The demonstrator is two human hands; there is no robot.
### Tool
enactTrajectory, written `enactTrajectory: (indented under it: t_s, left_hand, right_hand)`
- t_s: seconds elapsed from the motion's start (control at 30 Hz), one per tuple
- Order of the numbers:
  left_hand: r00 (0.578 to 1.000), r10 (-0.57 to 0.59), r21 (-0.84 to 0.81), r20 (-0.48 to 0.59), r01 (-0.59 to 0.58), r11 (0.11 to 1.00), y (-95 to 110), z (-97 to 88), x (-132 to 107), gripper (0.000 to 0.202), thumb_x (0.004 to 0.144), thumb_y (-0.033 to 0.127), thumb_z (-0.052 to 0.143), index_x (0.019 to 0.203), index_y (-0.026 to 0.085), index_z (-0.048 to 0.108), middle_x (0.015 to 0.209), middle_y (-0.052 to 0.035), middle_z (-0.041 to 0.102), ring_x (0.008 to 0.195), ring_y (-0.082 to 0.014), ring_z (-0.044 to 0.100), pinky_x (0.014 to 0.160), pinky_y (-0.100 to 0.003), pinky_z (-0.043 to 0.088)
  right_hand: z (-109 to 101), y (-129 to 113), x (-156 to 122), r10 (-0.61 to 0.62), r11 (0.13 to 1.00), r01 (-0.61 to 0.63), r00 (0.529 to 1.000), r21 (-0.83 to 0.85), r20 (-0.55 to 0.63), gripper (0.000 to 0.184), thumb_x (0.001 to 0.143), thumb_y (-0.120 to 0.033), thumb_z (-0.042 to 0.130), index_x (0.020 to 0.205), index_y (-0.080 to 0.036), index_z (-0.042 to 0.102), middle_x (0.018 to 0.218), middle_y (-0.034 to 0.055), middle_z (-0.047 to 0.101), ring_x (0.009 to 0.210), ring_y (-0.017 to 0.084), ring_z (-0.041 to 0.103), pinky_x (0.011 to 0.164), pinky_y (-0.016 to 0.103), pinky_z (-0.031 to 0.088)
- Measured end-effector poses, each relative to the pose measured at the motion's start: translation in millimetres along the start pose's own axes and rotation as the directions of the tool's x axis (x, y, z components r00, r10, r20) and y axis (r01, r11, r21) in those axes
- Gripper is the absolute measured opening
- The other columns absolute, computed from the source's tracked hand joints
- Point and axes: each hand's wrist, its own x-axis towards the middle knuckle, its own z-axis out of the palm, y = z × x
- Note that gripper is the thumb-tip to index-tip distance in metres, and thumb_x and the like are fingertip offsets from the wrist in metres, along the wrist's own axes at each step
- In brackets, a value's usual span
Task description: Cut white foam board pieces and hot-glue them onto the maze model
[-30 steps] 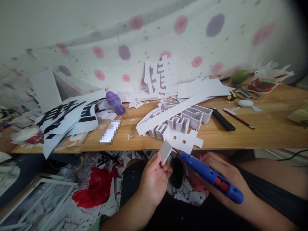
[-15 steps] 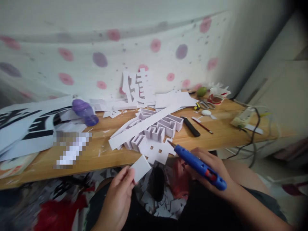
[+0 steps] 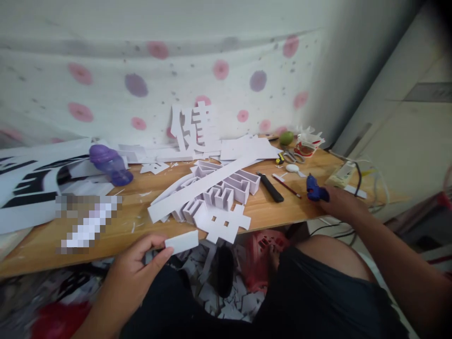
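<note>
Head view: the person's left hand pinches one end of a small white piece between thumb and fingers, holding it up at the front edge of the wooden table. The piece's free end points towards a flat white cut-out with two square holes, which sticks out over that edge. The right hand, well apart, grips a blue tool near the table's right end; its fingertips are hidden, and whether the tool touches the wood cannot be told. Between the hands stands a white walled form, with a long white strip lying slantwise across it. A black-handled tool and a pencil lie between this form and the blue tool. Farther left is a purple bottle, and at the back a white character stands upright against the spotted sheet.
</note>
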Motion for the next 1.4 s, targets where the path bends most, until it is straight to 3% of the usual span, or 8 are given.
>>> enactTrajectory:
  t_s: [0.27,0.4,0.5,0.63,0.73,0.93,1.1,1.4]
  left_hand:
    - [0.919,0.263,0.051,0.294,-0.29,0.956,26.6,-6.1,10.9,0.006,0.074,0.028,0.067,0.073,0.024,0.07,0.084,-0.006,0.066,0.083,-0.023,0.058,0.078,-0.029,0.041]
    - [0.825,0.377,0.071,0.422,-0.444,0.893,40.5,5.3,11.5,0.012,0.076,0.016,0.062,0.071,0.025,0.068,0.081,-0.0054,0.065,0.083,-0.0229,0.055,0.08,-0.032,0.037]
    - [0.778,0.421,0.119,0.467,-0.527,0.841,54.1,18.1,8.1,0.016,0.075,0.01,0.06,0.071,0.023,0.067,0.081,-0.0049,0.064,0.082,-0.0229,0.052,0.08,-0.035,0.036]
    - [0.694,0.467,0.267,0.548,-0.675,0.688,65.5,25.0,8.5,0.015,0.075,0.007,0.056,0.071,0.019,0.061,0.083,-0.0033,0.061,0.084,-0.0218,0.052,0.08,-0.037,0.038]
    - [0.712,0.542,0.263,0.446,-0.683,0.681,54.4,20.6,19.4,0.011,0.078,0.008,0.057,0.079,0.019,0.06,0.089,-0.0028,0.061,0.086,-0.0195,0.054,0.079,-0.034,0.042]
    - [0.799,0.596,0.298,-0.082,-0.551,0.779,-17.5,24.3,35.4,0.014,0.081,0.005,0.052,0.079,0.018,0.057,0.081,-0.0029,0.06,0.082,-0.018,0.057,0.076,-0.032,0.046]
    - [0.718,0.685,0.308,-0.122,-0.629,0.714,-52.3,47.2,17.7,0.017,0.08,0.003,0.054,0.086,0.018,0.059,0.082,-0.0044,0.064,0.083,-0.0191,0.059,0.079,-0.036,0.048]
    - [0.753,0.657,0.197,-0.036,-0.64,0.743,-59.6,63.0,21.8,0.024,0.081,0.002,0.051,0.098,0.017,0.06,0.094,-0.0065,0.069,0.091,-0.0191,0.062,0.084,-0.036,0.052]
  right_hand:
    - [-25.4,-27.9,-0.1,-0.202,0.973,0.224,0.936,0.048,-0.287,0.03,0.085,-0.043,0.062,0.096,-0.015,0.065,0.084,0.0148,0.061,0.082,0.032,0.063,0.064,0.038,0.047]
    - [-62.2,-135.9,-26.5,-0.413,0.858,0.476,0.863,0.193,-0.292,0.036,0.094,-0.048,0.045,0.116,-0.021,0.055,0.112,0.0107,0.058,0.093,0.023,0.061,0.078,0.033,0.049]
    - [-76.0,-230.1,-52.7,-0.678,0.577,0.637,0.722,0.511,-0.134,0.028,0.095,-0.041,0.051,0.113,-0.02,0.056,0.097,0.0054,0.061,0.082,0.016,0.059,0.07,0.027,0.047]
    - [-65.6,-299.0,-67.2,-0.765,0.501,0.685,0.637,0.53,-0.101,0.012,0.087,-0.03,0.063,0.085,-0.018,0.061,0.071,0.0005,0.058,0.063,0.014,0.051,0.057,0.026,0.035]
    - [-47.2,-303.7,-56.3,-0.697,0.52,0.651,0.698,0.553,-0.166,0.014,0.089,-0.024,0.055,0.078,-0.017,0.06,0.066,-0.001,0.056,0.057,0.012,0.049,0.054,0.024,0.033]
    - [-11.1,-290.9,-34.2,-0.426,0.606,0.503,0.859,0.616,-0.283,0.022,0.092,-0.028,0.049,0.079,-0.014,0.059,0.062,-0.0006,0.055,0.053,0.01,0.051,0.051,0.02,0.037]
    - [3.7,-300.7,-40.6,-0.436,0.619,0.531,0.845,0.579,-0.309,0.015,0.088,-0.027,0.056,0.079,-0.016,0.06,0.059,-0.0043,0.055,0.05,0.008,0.051,0.05,0.019,0.037]
    - [15.5,-314.0,-41.0,-0.451,0.638,0.563,0.826,0.525,-0.338,0.01,0.088,-0.026,0.059,0.082,-0.017,0.061,0.062,-0.0054,0.056,0.052,0.008,0.053,0.053,0.019,0.038]
